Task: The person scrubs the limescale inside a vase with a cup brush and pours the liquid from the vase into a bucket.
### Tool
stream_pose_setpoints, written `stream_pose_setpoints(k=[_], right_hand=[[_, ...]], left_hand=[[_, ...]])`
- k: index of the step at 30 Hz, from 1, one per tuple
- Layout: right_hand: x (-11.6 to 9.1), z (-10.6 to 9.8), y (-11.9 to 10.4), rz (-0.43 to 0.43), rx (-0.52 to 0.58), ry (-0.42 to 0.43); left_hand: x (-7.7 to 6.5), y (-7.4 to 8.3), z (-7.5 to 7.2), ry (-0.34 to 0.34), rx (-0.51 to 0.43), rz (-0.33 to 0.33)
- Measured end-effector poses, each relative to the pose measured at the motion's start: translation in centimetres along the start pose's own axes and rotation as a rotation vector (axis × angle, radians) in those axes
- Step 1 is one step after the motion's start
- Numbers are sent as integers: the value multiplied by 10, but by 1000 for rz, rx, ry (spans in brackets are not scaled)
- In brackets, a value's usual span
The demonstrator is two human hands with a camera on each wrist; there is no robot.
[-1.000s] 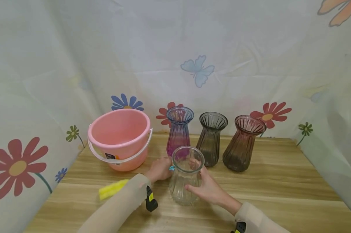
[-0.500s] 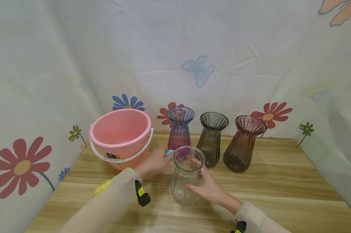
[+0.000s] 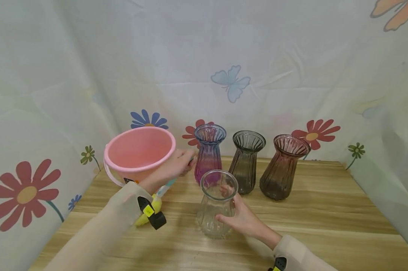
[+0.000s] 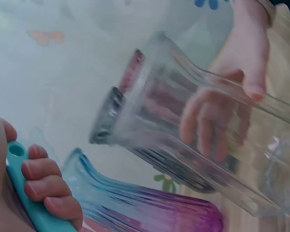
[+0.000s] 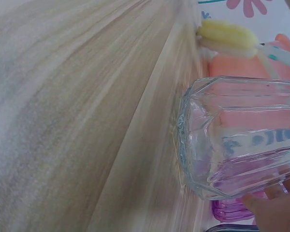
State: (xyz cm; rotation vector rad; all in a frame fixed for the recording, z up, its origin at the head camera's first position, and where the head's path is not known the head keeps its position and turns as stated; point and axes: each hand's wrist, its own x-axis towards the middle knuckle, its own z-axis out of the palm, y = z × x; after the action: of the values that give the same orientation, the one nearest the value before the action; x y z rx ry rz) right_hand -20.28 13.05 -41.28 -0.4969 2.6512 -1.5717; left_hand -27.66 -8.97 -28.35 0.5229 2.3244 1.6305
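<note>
My left hand (image 3: 177, 163) is raised by the pink bucket's right rim, its fingers curled round the teal handle (image 4: 43, 215) of a sponge bottle brush. The brush slants down, and its yellow sponge head (image 3: 156, 205) hangs lowest, partly behind my wrist. In the right wrist view the sponge head (image 5: 227, 37) is close to the tabletop; whether it touches, I cannot tell. With thumb and fingers round its side, my right hand (image 3: 244, 220) holds a clear glass vase (image 3: 210, 222) upright on the table, mouth up. Some right-hand fingers show through the glass.
A pink bucket (image 3: 141, 169) with a white handle stands at the left. Behind the clear vase stand a blue-purple vase (image 3: 209, 162), a grey vase (image 3: 246, 165) and a reddish-brown vase (image 3: 282, 169). A flowered cloth (image 3: 275, 75) walls the wooden table (image 3: 326, 226).
My left hand has risen from beside the clear vase up and left toward the bucket, lifting the brush. The sponge end now points downward. My right hand and the clear vase have stayed put.
</note>
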Motion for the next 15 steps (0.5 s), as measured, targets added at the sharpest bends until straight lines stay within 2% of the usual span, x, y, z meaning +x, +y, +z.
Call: stream_pose_setpoints(k=[3,6,10,15], right_hand=[[0,0,1,-9,-1,6],[0,0,2,-14,-3,6],[1,0,3,-27,-2,-1],[2,-1,5,-50,-2,-5]], left_hand=[[-2,17,-5,-11,-151,29],[-2,36,-11,-1,-244,91],[-4,69,-21,-23,-345,204],[-12,121,-33,-61,-439,375]])
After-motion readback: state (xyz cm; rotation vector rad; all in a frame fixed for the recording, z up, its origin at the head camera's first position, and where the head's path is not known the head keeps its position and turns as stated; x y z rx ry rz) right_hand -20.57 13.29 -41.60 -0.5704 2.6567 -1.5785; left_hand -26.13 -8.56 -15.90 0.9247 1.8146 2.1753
